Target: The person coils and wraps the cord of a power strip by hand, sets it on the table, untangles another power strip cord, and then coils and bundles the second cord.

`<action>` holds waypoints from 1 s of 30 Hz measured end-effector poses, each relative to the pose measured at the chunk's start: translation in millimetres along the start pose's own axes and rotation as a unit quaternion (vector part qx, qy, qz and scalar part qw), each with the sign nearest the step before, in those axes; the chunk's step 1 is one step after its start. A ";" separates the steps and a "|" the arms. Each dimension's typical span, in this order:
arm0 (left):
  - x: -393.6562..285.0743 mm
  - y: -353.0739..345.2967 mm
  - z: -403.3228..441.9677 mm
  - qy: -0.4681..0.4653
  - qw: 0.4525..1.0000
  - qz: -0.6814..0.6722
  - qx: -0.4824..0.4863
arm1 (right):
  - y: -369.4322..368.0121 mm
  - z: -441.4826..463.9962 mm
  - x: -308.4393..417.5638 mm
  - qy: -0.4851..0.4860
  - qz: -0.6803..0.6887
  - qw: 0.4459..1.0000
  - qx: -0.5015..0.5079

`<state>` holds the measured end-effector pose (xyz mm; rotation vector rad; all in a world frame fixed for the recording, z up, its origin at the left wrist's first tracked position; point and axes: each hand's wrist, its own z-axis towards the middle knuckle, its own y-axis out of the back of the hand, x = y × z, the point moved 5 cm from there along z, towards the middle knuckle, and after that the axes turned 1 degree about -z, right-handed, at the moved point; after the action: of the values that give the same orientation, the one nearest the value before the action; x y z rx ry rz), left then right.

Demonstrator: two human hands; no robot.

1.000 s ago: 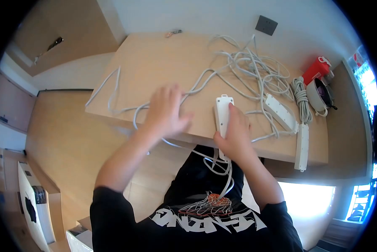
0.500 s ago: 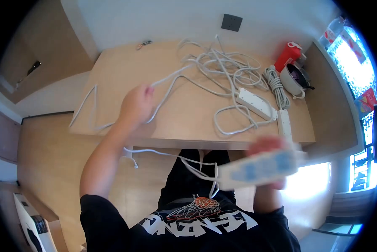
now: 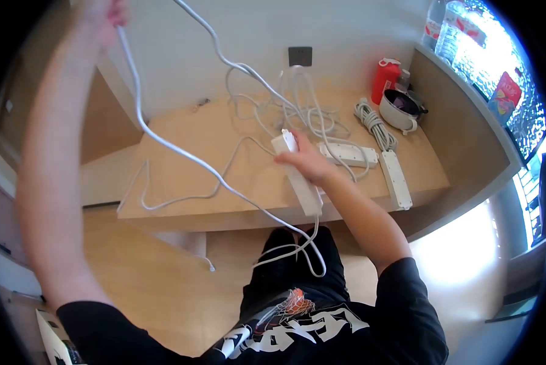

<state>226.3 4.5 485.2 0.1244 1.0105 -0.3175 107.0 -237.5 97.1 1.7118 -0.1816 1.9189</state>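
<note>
High at the upper left, my left hand (image 3: 104,23) is closed around a white cable (image 3: 140,112), which sags down across the desk to my lap. Over the desk's front edge, my right hand (image 3: 309,160) grips a white power strip (image 3: 304,190), tilted with its lower end toward me. A loop of its cable hangs over my legs. Behind it lies a loose tangle of white cable (image 3: 314,115), with one strand rising toward the top of the view. A second power strip (image 3: 353,156) rests just right of my right hand.
On the desk (image 3: 188,146), another power strip (image 3: 397,181) lies at the right, below its bundled cable (image 3: 375,126). A white pot (image 3: 398,113) and a red bottle (image 3: 385,80) stand near the side panel (image 3: 461,115). Above is a dark wall socket (image 3: 300,56).
My left hand has risen from the desk to the upper left, lifting the cable. My right hand has brought its power strip from the lower right to over the desk edge.
</note>
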 end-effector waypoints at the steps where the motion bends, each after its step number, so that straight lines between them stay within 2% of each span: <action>1: -31.0 18.9 17.2 -0.043 0.999 0.019 -0.003 | 2.7 19.3 1.7 -0.055 0.053 0.997 0.002; 3: -90.9 55.7 21.5 -0.118 0.992 0.010 -0.050 | 5.1 47.0 9.0 -0.166 0.157 0.973 0.013; 4: -112.5 76.9 19.3 -0.147 0.986 0.006 -0.071 | 11.2 45.8 32.5 -0.159 0.186 0.970 0.003; 7: -146.3 143.6 14.1 -0.187 0.973 0.031 -0.134 | 11.6 103.5 7.6 -0.210 0.228 0.949 0.055; 8: -154.2 162.6 12.0 -0.191 0.969 0.042 -0.149 | 15.5 109.5 14.8 -0.214 0.241 0.946 0.017; 11: -169.4 242.1 0.3 -0.189 0.954 0.086 -0.215 | 33.1 178.7 -8.8 -0.178 0.292 0.940 0.004; 13: -173.8 287.5 -10.5 -0.179 0.944 0.110 -0.253 | 67.9 221.3 -35.7 -0.221 0.319 0.920 -0.051; 15: -178.0 331.4 -21.2 -0.168 0.935 0.127 -0.286 | 105.2 237.0 -39.8 -0.203 0.281 0.935 -0.074; 18: -182.6 384.2 -34.2 -0.146 0.921 0.157 -0.325 | 120.6 248.1 -55.6 -0.239 0.181 0.952 -0.070; 21: -184.5 421.8 -38.0 -0.124 0.910 0.190 -0.347 | 98.5 200.9 -34.9 -0.262 0.182 0.945 0.064; 22: -183.1 427.8 -36.1 -0.115 0.908 0.204 -0.348 | 98.5 196.1 -44.6 -0.286 0.033 0.955 0.074; 23: -182.6 434.2 -32.7 -0.109 0.905 0.219 -0.347 | 87.5 181.9 -60.1 -0.305 -0.045 0.938 0.157; 25: -176.6 441.3 -28.2 -0.089 0.902 0.250 -0.341 | 63.0 124.5 -38.0 -0.327 -0.194 0.863 0.334; 26: -171.1 440.0 -23.8 -0.078 0.903 0.264 -0.330 | 54.1 104.5 -38.4 -0.321 -0.233 0.832 0.388; 29: -141.0 428.9 -16.3 -0.034 0.911 0.291 -0.290 | 20.7 37.3 29.1 -0.096 -0.373 0.744 0.547; 30: -126.7 419.6 -14.5 -0.014 0.918 0.296 -0.265 | 8.9 18.9 50.3 -0.031 -0.384 0.748 0.541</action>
<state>285.7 431.3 566.6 -0.0697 0.9502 0.5103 117.6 -237.9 150.5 1.9566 1.6571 1.2880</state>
